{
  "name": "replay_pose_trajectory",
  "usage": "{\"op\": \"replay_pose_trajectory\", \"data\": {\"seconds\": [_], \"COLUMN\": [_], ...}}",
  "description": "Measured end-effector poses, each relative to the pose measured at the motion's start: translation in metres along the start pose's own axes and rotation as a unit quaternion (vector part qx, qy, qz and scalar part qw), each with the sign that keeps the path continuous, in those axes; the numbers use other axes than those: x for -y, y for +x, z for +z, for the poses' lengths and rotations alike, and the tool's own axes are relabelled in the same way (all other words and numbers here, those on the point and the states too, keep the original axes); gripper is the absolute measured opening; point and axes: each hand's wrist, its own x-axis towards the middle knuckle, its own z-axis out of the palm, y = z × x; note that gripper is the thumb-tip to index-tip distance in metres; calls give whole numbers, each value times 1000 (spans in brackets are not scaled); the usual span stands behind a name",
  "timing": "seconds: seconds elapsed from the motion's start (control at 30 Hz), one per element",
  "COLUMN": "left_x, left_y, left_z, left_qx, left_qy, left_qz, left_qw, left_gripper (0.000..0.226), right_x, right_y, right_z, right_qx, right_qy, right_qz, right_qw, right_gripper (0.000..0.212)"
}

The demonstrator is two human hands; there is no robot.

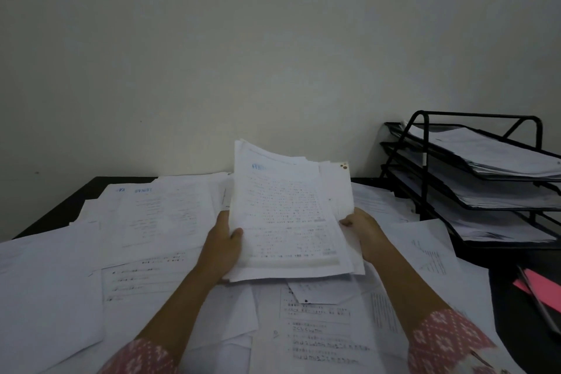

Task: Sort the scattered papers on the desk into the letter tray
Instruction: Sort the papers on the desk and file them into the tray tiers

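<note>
Head view. Both hands hold one stack of papers (288, 215) at centre frame, lifted off the desk and tilted up toward the camera, printed text facing the viewer. The sheets are unevenly aligned, with edges fanning out at the top and right.

The left hand (223, 247) grips the stack's lower left edge, thumb pressed on the front sheet and fingers hidden behind. The right hand (364, 232) grips the right edge, thumb tip on the front near the edge, the other fingers curled behind the sheets. Both forearms come up from the bottom of the frame. Pink patterned sleeves show at lower left (142, 357) and lower right (449, 340).

The letter tray (473, 114) sits at right of frame, mid height. It is black wire with three tiers, and each tier already has papers in it. It is well apart from the held stack.

Scattered papers (170, 215) cover most of the dark desk (60, 209), overlapping, from the left edge across the bottom to just beside the tray. Some are printed, some blank side up.

A pink sheet (543, 285) lies at the lower right edge on bare desk, with a thin dark object across it, too unclear to name.

A plain pale wall (243, 39) fills the upper half.
</note>
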Motion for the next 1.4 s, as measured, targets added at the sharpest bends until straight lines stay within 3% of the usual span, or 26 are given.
{"op": "replay_pose_trajectory", "data": {"seconds": [0.1, 0.23, 0.33, 0.47, 0.53, 0.63, 0.77, 0.9, 1.0, 1.13, 1.4], "left_x": [-8, -11, -9, -22, -36, -61, -97, -117, -119, -118, -118], "left_y": [-2, 1, 9, 24, 30, 39, 42, 34, 27, 19, 20], "left_z": [18, 35, 43, 50, 50, 47, 45, 49, 57, 64, 63], "left_qx": [27, 57, 97, 120, 109, 69, 4, -50, -49, -44, -69], "left_qy": [13, 66, 132, 181, 106, -101, -243, -262, -260, -223, -172], "left_qz": [20, 19, -5, -65, -88, -75, 26, 99, 115, 106, 101], "left_qw": [999, 996, 987, 974, 985, 990, 970, 959, 957, 968, 977], "left_gripper": [44, 38, 32, 58, 74, 86, 47, 15, 15, 27, 24], "right_x": [0, -1, 1, 15, 23, 32, 42, 49, 52, 51, 51], "right_y": [-8, -11, -12, -14, -17, -18, -21, -25, -24, -25, -23], "right_z": [-5, -16, -25, -41, -49, -61, -72, -74, -71, -68, -68], "right_qx": [45, 80, 81, 77, 67, 67, 45, -30, -59, -89, -137], "right_qy": [65, -81, -100, -86, -59, -4, 46, 38, 49, 43, -40], "right_qz": [-7, -58, -80, -150, -187, -226, -261, -310, -320, -322, -346], "right_qw": [997, 992, 988, 982, 978, 972, 963, 949, 944, 941, 927], "right_gripper": [18, 45, 51, 46, 42, 45, 41, 46, 50, 31, 20]}}
